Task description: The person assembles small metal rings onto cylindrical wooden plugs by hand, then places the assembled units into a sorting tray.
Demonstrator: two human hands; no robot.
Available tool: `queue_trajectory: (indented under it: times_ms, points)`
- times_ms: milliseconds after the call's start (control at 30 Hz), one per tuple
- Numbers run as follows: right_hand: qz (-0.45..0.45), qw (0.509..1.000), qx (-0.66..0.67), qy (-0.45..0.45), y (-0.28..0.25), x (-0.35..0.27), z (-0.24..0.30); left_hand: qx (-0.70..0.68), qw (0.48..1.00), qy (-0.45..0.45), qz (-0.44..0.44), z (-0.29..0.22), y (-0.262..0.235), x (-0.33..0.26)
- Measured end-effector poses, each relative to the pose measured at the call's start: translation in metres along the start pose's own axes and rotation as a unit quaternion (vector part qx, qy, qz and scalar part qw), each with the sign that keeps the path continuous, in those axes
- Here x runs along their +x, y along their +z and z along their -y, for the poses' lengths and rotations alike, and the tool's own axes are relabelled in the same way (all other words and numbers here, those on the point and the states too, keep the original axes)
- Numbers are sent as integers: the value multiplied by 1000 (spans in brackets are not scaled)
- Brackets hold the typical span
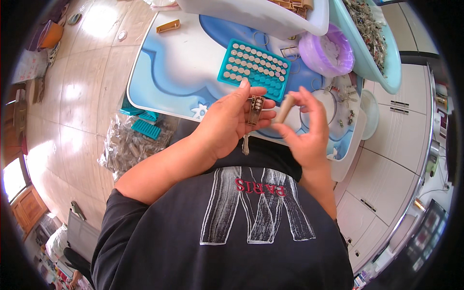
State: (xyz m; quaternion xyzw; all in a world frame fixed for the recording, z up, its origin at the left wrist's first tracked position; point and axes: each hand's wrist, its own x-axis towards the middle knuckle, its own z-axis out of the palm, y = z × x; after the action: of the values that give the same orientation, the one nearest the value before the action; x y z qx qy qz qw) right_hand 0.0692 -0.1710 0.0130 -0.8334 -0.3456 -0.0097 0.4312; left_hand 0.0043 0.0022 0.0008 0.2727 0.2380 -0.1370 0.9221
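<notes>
My left hand (223, 112) is turned palm up, holding a small bronze-brown plastic housing (255, 110) across its fingers. Little metallic parts show inside the housing's upper end. Below the hand hangs a short pale cord (245, 145); where it is attached is hidden. Just to the right, my right hand (308, 135) pinches a beige tapered tube (285, 109) between thumb and fingers, blurred by motion. The tube stands apart from the housing. Beyond both hands, a teal tray (274, 92) carries rows of round greyish pieces, with bare teal places at its near right.
On the blue-and-white table (164, 72) lies another brown housing (168, 26). A white bin (270, 21), a purple bowl (309, 53) and a teal tub (394, 63) crowd the far right. Small metal parts (341, 96) lie nearby. A plastic bag of brown pieces (128, 152) sits at left.
</notes>
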Motion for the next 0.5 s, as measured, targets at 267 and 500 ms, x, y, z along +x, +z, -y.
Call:
queue_trajectory:
  times_ms: [267, 500]
  points:
    - [64, 995, -7, -79, 20, 10, 13, 13, 999, 6, 33, 0, -1, -2]
    - [72, 993, -39, -85, 23, 8, 12, 16, 999, 14, 31, 2, -2, -1]
